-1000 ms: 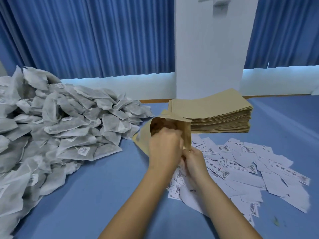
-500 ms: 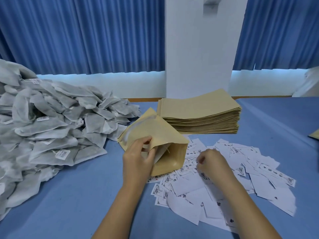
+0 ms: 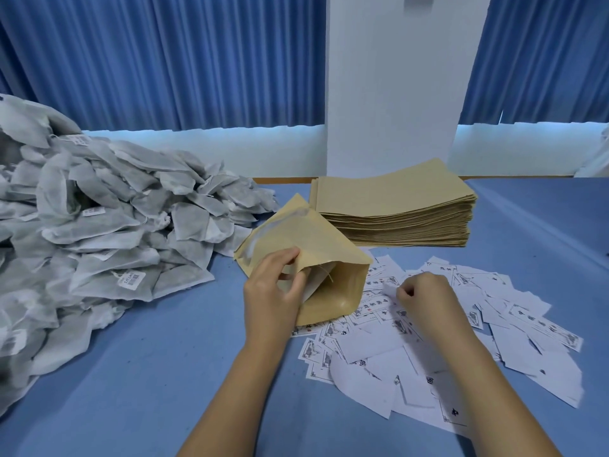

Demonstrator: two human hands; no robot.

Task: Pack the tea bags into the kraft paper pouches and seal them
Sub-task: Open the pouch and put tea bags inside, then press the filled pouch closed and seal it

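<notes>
Pouch (image 3: 316, 245) rim in left hand (image 3: 270, 298); right hand (image 3: 425, 295) pinches label (image 3: 390, 289)

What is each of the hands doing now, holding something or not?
Left hand: holds the open kraft pouch at its mouth.
Right hand: fingers curled over the paper slips; cannot tell whether it pinches one.

Nothing reads clearly. The white paper slips (image 3: 540, 328) under and beyond the right hand (image 3: 425, 296) bear dark printed characters, too blurred to read. Far left of the left hand (image 3: 273, 293), a tea bag tag (image 3: 131, 280) shows barcode-like bars.
</notes>
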